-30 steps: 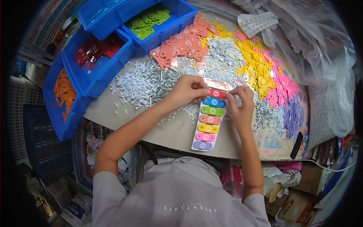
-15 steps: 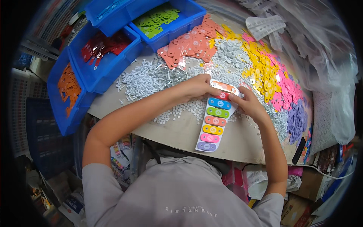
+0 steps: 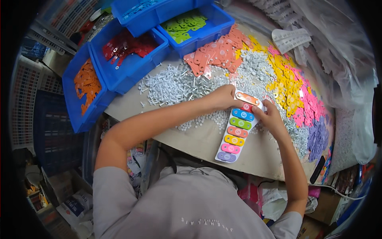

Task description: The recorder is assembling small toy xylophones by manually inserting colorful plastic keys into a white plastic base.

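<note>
A toy xylophone (image 3: 238,132) with a white tapering base lies slanted across the front of the table. Its flat bars run from orange and red at the far wide end to pink and purple at the near narrow end. My left hand (image 3: 223,97) is closed on the far left corner, with the thumb by the orange and red bars. My right hand (image 3: 271,117) grips the right edge, its thumb by the red bar. The fingertips under the base are hidden. Small white pieces (image 3: 217,118) and silvery screws (image 3: 161,84) lie beyond and beside my left forearm.
Blue bins (image 3: 133,76) at the far left hold orange, red, green and blue bars. Loose coral (image 3: 217,51), yellow (image 3: 284,81), pink (image 3: 312,104) and purple bars (image 3: 317,137) are heaped around the table's far and right sides. White bases (image 3: 291,39) and clear plastic bags (image 3: 352,107) sit at right.
The whole view has shifted, so the table and bins appear farther right and slightly lower. Both hands keep their hold on the toy xylophone, with little change in their grip.
</note>
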The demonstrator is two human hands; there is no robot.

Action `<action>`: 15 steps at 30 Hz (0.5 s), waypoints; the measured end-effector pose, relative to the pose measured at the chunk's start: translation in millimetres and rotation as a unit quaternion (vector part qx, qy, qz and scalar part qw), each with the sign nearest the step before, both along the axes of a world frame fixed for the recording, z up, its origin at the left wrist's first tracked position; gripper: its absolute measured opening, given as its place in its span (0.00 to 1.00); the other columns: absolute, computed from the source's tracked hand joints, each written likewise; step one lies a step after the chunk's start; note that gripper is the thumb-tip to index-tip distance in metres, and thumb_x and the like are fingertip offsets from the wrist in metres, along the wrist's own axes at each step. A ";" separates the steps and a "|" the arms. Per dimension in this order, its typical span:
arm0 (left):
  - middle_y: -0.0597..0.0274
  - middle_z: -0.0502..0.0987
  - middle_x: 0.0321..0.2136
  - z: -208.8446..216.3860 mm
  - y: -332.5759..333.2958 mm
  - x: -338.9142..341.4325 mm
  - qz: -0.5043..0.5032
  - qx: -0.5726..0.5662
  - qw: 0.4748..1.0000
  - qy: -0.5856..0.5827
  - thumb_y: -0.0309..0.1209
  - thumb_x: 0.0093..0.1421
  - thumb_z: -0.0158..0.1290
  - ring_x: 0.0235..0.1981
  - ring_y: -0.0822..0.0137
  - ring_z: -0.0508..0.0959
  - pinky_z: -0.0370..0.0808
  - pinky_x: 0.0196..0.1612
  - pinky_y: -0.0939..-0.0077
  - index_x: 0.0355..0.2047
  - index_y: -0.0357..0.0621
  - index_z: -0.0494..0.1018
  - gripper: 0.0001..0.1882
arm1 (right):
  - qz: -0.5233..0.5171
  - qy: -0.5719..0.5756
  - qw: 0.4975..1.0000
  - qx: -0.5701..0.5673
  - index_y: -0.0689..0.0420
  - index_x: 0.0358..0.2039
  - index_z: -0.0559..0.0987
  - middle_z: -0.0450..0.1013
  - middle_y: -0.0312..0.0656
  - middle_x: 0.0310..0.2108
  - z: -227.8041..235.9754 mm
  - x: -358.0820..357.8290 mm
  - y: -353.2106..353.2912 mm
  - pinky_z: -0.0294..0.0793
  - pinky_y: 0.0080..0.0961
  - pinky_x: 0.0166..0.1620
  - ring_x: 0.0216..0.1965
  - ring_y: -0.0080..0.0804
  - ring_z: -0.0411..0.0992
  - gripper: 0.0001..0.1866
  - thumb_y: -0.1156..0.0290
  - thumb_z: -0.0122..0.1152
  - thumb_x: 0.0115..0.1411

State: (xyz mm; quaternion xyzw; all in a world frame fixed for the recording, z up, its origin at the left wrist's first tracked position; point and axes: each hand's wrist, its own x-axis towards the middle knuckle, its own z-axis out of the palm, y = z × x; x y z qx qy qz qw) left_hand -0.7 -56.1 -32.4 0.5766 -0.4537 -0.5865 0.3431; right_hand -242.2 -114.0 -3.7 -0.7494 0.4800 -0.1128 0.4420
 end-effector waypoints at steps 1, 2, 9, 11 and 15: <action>0.66 0.73 0.24 2.5 2.5 -1.0 -0.002 -0.004 1.000 0.000 0.33 0.56 0.69 0.21 0.75 0.71 0.64 0.21 0.78 0.37 0.42 0.70 0.18 | -0.002 0.000 1.000 -0.004 0.57 0.46 0.74 0.69 0.31 0.23 9.2 0.8 6.0 0.59 0.21 0.21 0.22 0.15 0.65 0.19 0.57 0.67 0.65; 0.66 0.73 0.23 9.1 12.5 3.4 0.012 -0.039 0.998 -0.038 0.35 0.56 0.69 0.21 0.75 0.72 0.65 0.22 0.77 0.38 0.40 0.70 0.19 | -0.031 0.026 0.999 -0.017 0.57 0.47 0.74 0.68 0.32 0.21 27.5 7.9 18.1 0.58 0.23 0.22 0.21 0.16 0.64 0.18 0.59 0.66 0.65; 0.55 0.79 0.32 48.0 71.1 83.2 0.190 -0.287 0.867 -0.360 0.31 0.61 0.59 0.34 0.50 0.80 0.76 0.37 0.60 0.36 0.43 0.80 0.06 | -0.246 0.124 0.897 -0.346 0.58 0.46 0.76 0.62 0.36 0.20 46.6 -97.6 58.2 0.63 0.25 0.28 0.23 0.22 0.61 0.09 0.68 0.58 0.69; 0.57 0.79 0.31 42.4 81.4 103.6 0.199 -0.261 0.861 -0.389 0.31 0.60 0.60 0.35 0.53 0.80 0.76 0.38 0.61 0.34 0.44 0.81 0.06 | -0.250 0.196 0.873 -0.369 0.60 0.45 0.77 0.69 0.41 0.26 35.2 -145.0 60.7 0.69 0.29 0.34 0.29 0.29 0.68 0.10 0.67 0.58 0.68; 0.62 0.78 0.30 35.3 90.5 114.4 0.167 -0.239 0.847 -0.444 0.33 0.56 0.64 0.38 0.57 0.78 0.74 0.40 0.63 0.29 0.45 0.82 0.06 | -0.234 0.291 0.857 -0.356 0.63 0.46 0.78 0.74 0.49 0.38 10.0 -184.3 72.1 0.72 0.34 0.46 0.39 0.44 0.73 0.12 0.70 0.60 0.66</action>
